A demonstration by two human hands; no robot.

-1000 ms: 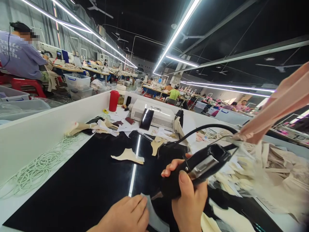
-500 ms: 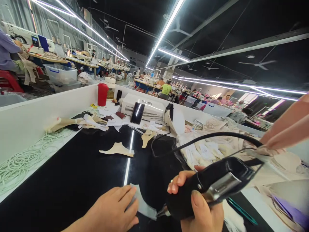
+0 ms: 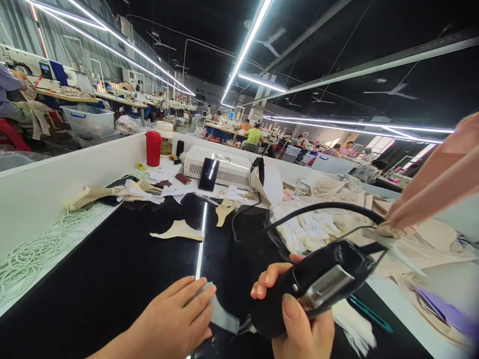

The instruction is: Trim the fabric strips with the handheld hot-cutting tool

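Observation:
My left hand [image 3: 179, 316] lies with its fingers stretched out over a small, curved, pale grey-blue piece [image 3: 223, 315], pressing it to the black tabletop. Part of that piece is hidden under the fingers. Wrapped round a black corded hand tool [image 3: 277, 299] is my right hand [image 3: 299, 324]. The tool's narrow metal tip [image 3: 246, 326] points left and meets the right end of the piece, though actual contact is hard to tell. A pink cloth strip [image 3: 430, 184] is tied at the tool's rear end. Farther back lies a cream cut piece [image 3: 178, 230].
White low walls border the table. Pale green cord [image 3: 33, 254] coils at the left. A phone [image 3: 208, 174] leans on a white vented box [image 3: 224, 164], near a red container [image 3: 153, 148]. Fabric pieces [image 3: 322, 224] heap at the right, behind teal tweezers [image 3: 370, 313].
The whole view has shifted slightly. Both hands, the tool and the pale piece keep nearly the same arrangement, with the metal tip still at the piece's right end.

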